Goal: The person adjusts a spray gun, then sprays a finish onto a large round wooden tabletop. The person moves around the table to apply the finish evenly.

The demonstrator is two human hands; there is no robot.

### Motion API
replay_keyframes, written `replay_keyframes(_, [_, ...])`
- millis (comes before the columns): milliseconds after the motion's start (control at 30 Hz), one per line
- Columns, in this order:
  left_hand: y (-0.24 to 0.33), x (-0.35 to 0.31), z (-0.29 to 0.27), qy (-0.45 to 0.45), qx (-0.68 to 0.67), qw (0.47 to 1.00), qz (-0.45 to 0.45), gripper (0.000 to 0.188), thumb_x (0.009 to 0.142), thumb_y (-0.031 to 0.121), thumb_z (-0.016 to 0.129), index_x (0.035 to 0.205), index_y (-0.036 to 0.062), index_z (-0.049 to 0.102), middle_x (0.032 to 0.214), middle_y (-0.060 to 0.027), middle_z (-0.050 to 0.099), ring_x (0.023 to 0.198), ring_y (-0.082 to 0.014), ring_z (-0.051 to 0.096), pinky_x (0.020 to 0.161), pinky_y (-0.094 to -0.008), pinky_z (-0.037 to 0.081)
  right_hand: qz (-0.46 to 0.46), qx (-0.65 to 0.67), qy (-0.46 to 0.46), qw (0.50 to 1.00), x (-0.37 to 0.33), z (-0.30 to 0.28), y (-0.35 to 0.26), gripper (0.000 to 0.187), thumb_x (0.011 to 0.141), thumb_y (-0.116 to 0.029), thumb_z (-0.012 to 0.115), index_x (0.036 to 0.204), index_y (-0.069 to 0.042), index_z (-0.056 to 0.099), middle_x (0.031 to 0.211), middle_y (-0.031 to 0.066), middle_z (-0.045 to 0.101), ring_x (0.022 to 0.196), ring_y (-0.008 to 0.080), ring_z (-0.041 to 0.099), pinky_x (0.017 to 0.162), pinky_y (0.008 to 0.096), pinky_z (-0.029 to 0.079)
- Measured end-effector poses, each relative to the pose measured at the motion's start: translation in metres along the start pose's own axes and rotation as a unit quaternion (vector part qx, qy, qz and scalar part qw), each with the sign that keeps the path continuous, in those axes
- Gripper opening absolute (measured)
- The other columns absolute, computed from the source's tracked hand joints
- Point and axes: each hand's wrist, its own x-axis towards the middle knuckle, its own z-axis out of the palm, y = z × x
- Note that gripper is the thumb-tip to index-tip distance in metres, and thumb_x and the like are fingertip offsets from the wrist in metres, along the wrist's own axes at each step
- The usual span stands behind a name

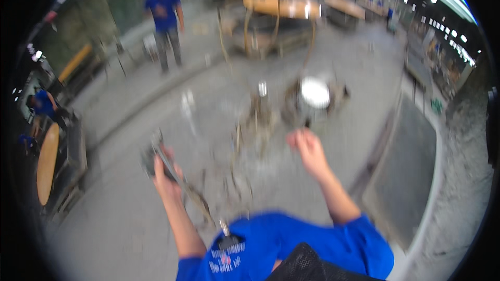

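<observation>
The picture is smeared by motion. My left hand (167, 174) is closed round a dark grey, blocky tool (152, 157), its kind blurred; a long grey strip, perhaps a hose or cord (195, 198), trails from it toward my body. My right hand (310, 151) is raised with its fingers curled. A small dark piece like a handle (307, 123) shows at its fingertips. Just beyond that is a bright white round thing (314, 92); whether it joins the dark piece I cannot tell.
A dark slab-like table (403, 171) stands at the right. Cords and a cluttered stand (260, 106) are ahead. Orange-brown boards (281, 5) rest on supports at the back, another board (48, 164) at left. A person in blue (165, 10) stands far left; another (44, 103) bends nearby.
</observation>
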Motion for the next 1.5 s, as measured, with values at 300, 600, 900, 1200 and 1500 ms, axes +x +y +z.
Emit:
replay_keyframes(300, [0.001, 0.018, -0.018, -0.177, 0.037, 0.968, -0.173, 0.043, 0.088, 0.005, 0.051, 0.13, -0.0044, 0.047, 0.132, -0.0278, 0.055, 0.047, -0.011, 0.048, 0.039, -0.0249, 0.038, -0.041, -0.111, -0.117, 0.986, 0.013, 0.174, 0.037, 0.027, 0.104, -0.019, 0.048, 0.119, -0.002, 0.063, 0.077, 0.0008, 0.057, 0.068, 0.01, 0.054, 0.065, 0.0267, 0.048])
replay_keyframes(600, [-0.024, 0.057, -0.015, -0.227, 0.007, 0.932, -0.282, 0.064, 0.087, 0.023, 0.061, 0.141, -0.0075, 0.045, 0.062, -0.0056, 0.054, 0.045, -0.016, 0.049, 0.042, -0.0302, 0.038, 0.106, 0.097, -0.244, 0.959, 0.06, 0.232, 0.033, 0.007, 0.1, -0.008, 0.052, 0.105, -0.004, 0.05, 0.077, 0.0018, 0.057, 0.065, 0.0103, 0.059, 0.054, 0.0283, 0.049])
replay_keyframes(900, [-0.073, 0.108, 0.079, -0.211, -0.065, 0.943, -0.247, 0.053, 0.088, 0.016, 0.047, 0.138, -0.0028, 0.052, 0.091, -0.0115, 0.062, 0.049, -0.0162, 0.051, 0.046, -0.0318, 0.042, 0.043, 0.087, -0.315, 0.944, 0.17, 0.18, 0.019, 0.016, 0.099, -0.01, 0.056, 0.111, 0.001, 0.056, 0.086, 0.0078, 0.066, 0.078, 0.0126, 0.064, 0.064, 0.0272, 0.053])
replay_keyframes(1200, [-0.107, 0.162, 0.1, -0.069, -0.085, 0.988, -0.112, 0.055, 0.087, 0.019, 0.048, 0.138, -0.0005, 0.052, 0.127, -0.0067, 0.064, 0.045, -0.012, 0.044, 0.042, -0.03, 0.039, -0.312, -0.183, -0.075, 0.929, 0.366, 0.005, -0.083, 0.019, 0.099, -0.016, 0.059, 0.11, -0.001, 0.064, 0.1, 0.009, 0.07, 0.09, 0.0163, 0.067, 0.077, 0.0303, 0.054])
replay_keyframes(1500, [-0.119, 0.252, 0.067, 0.024, -0.193, 0.981, 0.011, 0.053, 0.091, 0.025, 0.051, 0.141, 0.0063, 0.051, 0.148, 0.0032, 0.05, 0.045, -0.008, 0.041, 0.04, -0.0245, 0.036, -0.682, -0.323, 0.229, 0.615, 0.562, -0.013, -0.334, 0.024, 0.097, -0.02, 0.061, 0.113, -0.002, 0.066, 0.096, 0.0141, 0.07, 0.074, 0.0217, 0.064, 0.069, 0.034, 0.05])
